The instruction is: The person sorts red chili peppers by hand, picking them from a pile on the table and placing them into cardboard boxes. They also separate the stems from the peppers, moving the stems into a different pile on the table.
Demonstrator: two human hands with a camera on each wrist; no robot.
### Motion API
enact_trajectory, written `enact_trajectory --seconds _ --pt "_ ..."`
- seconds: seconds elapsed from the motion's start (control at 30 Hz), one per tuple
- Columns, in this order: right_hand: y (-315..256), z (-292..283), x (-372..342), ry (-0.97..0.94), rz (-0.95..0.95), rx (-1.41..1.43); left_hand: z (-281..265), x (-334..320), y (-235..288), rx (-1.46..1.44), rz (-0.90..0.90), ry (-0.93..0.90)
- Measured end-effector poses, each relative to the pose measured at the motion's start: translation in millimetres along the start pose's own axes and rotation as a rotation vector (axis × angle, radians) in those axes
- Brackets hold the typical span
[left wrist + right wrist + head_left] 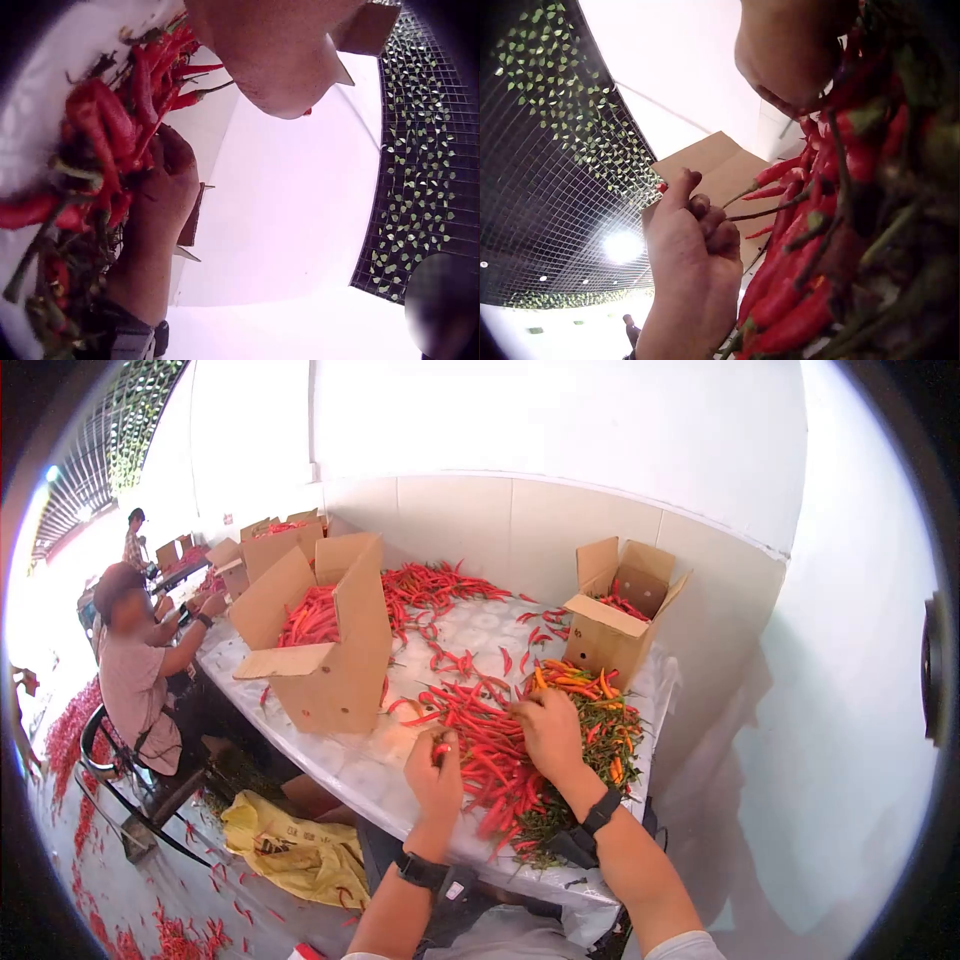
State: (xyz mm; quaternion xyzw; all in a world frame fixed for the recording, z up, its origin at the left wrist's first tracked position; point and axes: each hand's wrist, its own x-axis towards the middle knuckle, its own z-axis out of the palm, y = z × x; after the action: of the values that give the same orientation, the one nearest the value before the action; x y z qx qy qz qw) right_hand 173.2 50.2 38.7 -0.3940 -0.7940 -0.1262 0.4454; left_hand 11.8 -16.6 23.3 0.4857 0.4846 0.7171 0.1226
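A heap of red chili peppers (475, 725) lies on the plastic-covered table, with green stems and orange peppers (570, 678) along its right side. My left hand (436, 785) is raised at the heap's left edge, fingers curled round a red chili pepper (440, 751); only a small red part shows. In the right wrist view, the left hand's fingers (718, 229) are bent toward the palm. My right hand (552, 735) reaches down into the heap. Seen from the left wrist, its bent fingers (174, 150) pinch at a red pepper, with their tips partly hidden among the others.
A cardboard box (335, 680) of red peppers stands at the left, another box (612, 640) at the back right. More peppers (440, 588) lie by the wall. A seated person (140, 670) works at the table's left side. A yellow sack (290, 850) lies below the table.
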Motion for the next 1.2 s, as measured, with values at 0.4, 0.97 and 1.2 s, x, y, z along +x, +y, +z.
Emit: enact_trajectory --seconds 0.4,0.97,1.2 --pt "-5 2 -3 0.04 0.595 0.93 -1 -1 -13 -0.03 0.041 -0.03" --pt "-34 -12 -1 -0.165 0.407 0.785 3 -3 -14 0.047 0.19 -0.286" --pt "-40 -16 -1 -0.186 0.392 0.779 4 -3 -18 0.051 0.187 -0.302"
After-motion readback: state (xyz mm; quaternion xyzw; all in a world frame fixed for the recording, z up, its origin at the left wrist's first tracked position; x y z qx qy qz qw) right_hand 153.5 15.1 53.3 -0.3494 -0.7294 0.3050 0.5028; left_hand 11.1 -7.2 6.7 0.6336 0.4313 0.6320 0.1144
